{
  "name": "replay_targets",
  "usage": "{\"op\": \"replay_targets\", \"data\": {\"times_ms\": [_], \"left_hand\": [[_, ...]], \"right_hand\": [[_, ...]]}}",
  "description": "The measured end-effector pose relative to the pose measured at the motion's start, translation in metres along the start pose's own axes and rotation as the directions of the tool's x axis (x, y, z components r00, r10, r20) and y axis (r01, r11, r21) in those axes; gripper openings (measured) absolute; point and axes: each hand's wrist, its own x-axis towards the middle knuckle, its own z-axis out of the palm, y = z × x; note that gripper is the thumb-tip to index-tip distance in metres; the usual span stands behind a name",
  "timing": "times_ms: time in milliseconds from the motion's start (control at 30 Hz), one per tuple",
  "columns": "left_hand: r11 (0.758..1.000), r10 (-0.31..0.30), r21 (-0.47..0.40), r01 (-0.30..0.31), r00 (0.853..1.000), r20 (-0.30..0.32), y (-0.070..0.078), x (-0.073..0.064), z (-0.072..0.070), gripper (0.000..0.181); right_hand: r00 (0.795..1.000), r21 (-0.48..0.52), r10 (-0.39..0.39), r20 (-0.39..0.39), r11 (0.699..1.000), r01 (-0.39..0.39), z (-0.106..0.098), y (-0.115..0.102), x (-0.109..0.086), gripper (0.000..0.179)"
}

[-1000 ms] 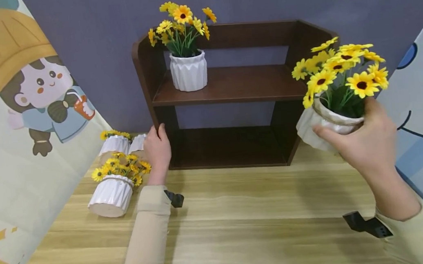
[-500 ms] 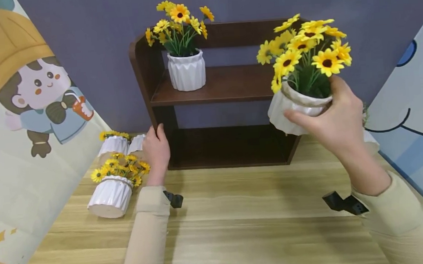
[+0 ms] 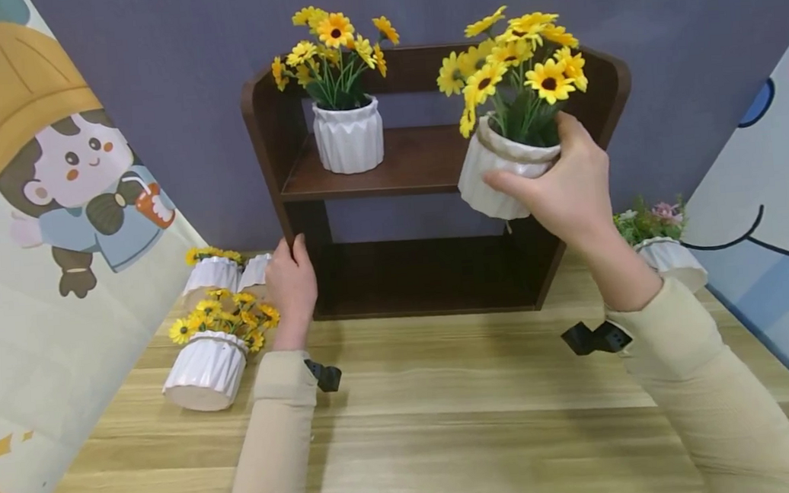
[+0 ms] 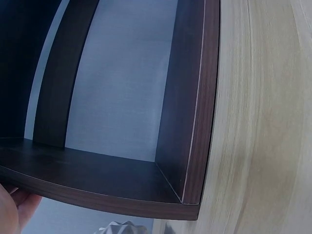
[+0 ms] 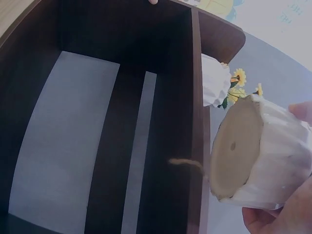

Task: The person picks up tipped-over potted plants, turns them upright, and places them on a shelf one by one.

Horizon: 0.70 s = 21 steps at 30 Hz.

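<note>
My right hand (image 3: 565, 189) grips a white ribbed flowerpot (image 3: 499, 170) of yellow artificial daisies by its rim, thumb in front. The pot hangs tilted before the upper right part of a dark brown two-tier shelf (image 3: 404, 181). In the right wrist view, the pot's round base (image 5: 238, 146) faces the camera, and a loose bit of twine (image 5: 187, 162) dangles near it. My left hand (image 3: 291, 280) holds the shelf's left side panel, fingers behind its edge. Another pot of yellow daisies (image 3: 349, 139) stands upright at the left of the upper tier.
Several white pots with yellow flowers, one nearest (image 3: 207, 370), lie on their sides on the wooden table (image 3: 448, 426) at left. A pot with pink and green flowers (image 3: 670, 261) lies at right. Cartoon-printed panels (image 3: 89, 207) flank both sides; a grey-blue backdrop (image 3: 170, 79) rises behind the shelf.
My right hand has carried the daisy pot left and slightly up, from beside the shelf to in front of its upper tier. The pink-flowered pot has come into view. My left hand stays put.
</note>
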Motion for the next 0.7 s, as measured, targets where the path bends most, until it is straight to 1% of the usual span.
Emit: {"op": "replay_targets", "data": {"times_ms": [200,300,467,600,700], "left_hand": [[1.0,0.005,0.007,-0.005,1.0,-0.005,0.0,0.0,0.0,0.04],[1.0,0.005,0.01,-0.005,1.0,-0.006,0.001,0.0,-0.001,0.04],[1.0,0.003,0.012,-0.003,1.0,0.001,0.001,0.0,0.0,0.041],[1.0,0.0,0.004,0.001,1.0,-0.005,0.002,0.0,0.0,0.041],[1.0,0.004,0.006,-0.004,1.0,-0.008,0.001,-0.001,0.0,0.04]], "right_hand": [[1.0,0.005,-0.019,0.003,1.0,0.019,0.015,-0.003,0.012,0.079],[1.0,-0.004,-0.031,-0.002,1.0,0.031,0.021,-0.004,0.018,0.081],[1.0,-0.005,-0.016,0.008,1.0,0.016,0.029,-0.008,0.025,0.086],[1.0,0.007,0.004,0.019,1.0,-0.004,0.036,-0.011,0.03,0.087],[1.0,-0.002,0.0,0.014,1.0,0.0,0.043,-0.012,0.031,0.088]]}}
